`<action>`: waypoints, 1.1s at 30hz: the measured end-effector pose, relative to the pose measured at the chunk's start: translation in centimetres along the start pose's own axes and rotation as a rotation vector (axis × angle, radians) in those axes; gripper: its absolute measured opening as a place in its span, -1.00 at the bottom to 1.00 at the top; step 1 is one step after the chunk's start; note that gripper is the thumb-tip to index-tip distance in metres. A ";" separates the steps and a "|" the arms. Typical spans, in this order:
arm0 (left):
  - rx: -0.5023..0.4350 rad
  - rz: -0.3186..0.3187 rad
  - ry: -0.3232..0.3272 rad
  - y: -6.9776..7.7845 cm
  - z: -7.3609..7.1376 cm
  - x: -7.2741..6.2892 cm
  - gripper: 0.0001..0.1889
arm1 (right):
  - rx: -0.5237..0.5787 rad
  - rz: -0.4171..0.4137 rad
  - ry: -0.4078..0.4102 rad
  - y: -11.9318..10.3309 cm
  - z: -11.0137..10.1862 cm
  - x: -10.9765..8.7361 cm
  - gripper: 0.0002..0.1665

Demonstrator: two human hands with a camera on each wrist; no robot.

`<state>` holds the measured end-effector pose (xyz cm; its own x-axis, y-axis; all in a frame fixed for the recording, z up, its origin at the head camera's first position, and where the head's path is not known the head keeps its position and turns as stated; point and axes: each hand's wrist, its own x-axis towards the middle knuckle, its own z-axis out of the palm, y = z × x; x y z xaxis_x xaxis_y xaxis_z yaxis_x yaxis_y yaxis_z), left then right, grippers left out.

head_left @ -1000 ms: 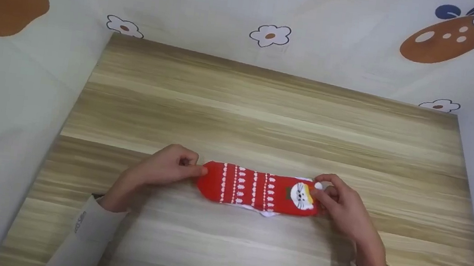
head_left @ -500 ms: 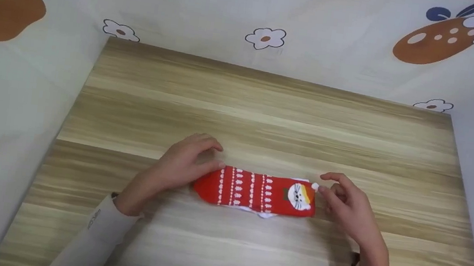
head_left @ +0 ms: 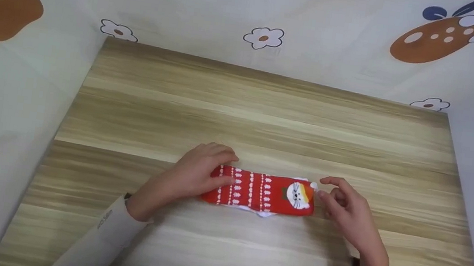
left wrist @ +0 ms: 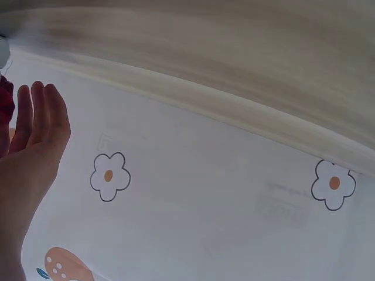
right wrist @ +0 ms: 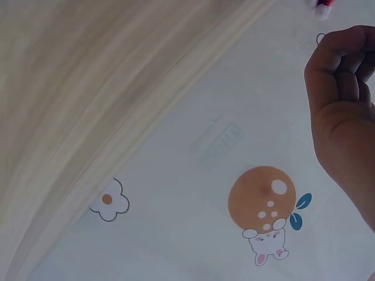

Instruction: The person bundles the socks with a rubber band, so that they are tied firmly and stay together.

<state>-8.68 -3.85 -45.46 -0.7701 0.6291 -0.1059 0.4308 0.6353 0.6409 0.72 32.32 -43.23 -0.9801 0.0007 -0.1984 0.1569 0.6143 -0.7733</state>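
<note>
A red sock (head_left: 277,194) with white rows of pattern and a cat face in a yellow hat lies flat across the table. White fabric (head_left: 264,214) peeks out along its near edge. My left hand (head_left: 199,166) lies over the sock's left end, its thumb on top and its fingers reaching past the far edge. The left wrist view shows those fingers (left wrist: 41,114) fairly straight. Just off the right end by the cat face is my right hand (head_left: 347,210), thumb and index finger apart, other fingers loosely bent, nothing held. A bit of red shows beside each hand in the wrist views.
The wood-grain table (head_left: 266,118) is bounded by a pale wall sheet (head_left: 189,5) at the back, printed with flowers and orange fruit shapes. Similar pale walls stand at the left and right sides.
My left hand has let go of the sock's left tip and slid right over that end. My right hand has let go of the right end and stands slightly off it.
</note>
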 end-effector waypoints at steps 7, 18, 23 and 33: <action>0.008 0.019 -0.043 0.6 0.5 0.4 -0.41 | -0.023 0.015 0.014 0.2 0.0 -0.9 -0.60; 0.016 0.034 -0.096 1.2 1.1 1.0 -0.41 | -0.034 0.010 0.059 0.5 -0.2 -2.3 -0.64; 0.003 0.029 -0.116 1.6 1.3 1.3 -0.41 | -0.027 0.000 0.087 1.3 -0.1 -2.9 -0.65; 0.004 0.058 -0.143 2.3 1.6 2.1 -0.40 | 0.013 -0.005 0.128 2.0 -0.1 -4.4 -0.67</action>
<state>-8.54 -0.38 -45.45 -0.6691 0.7220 -0.1761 0.4749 0.5976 0.6460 5.35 33.61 -43.83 -0.9883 0.0988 -0.1161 0.1523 0.6040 -0.7823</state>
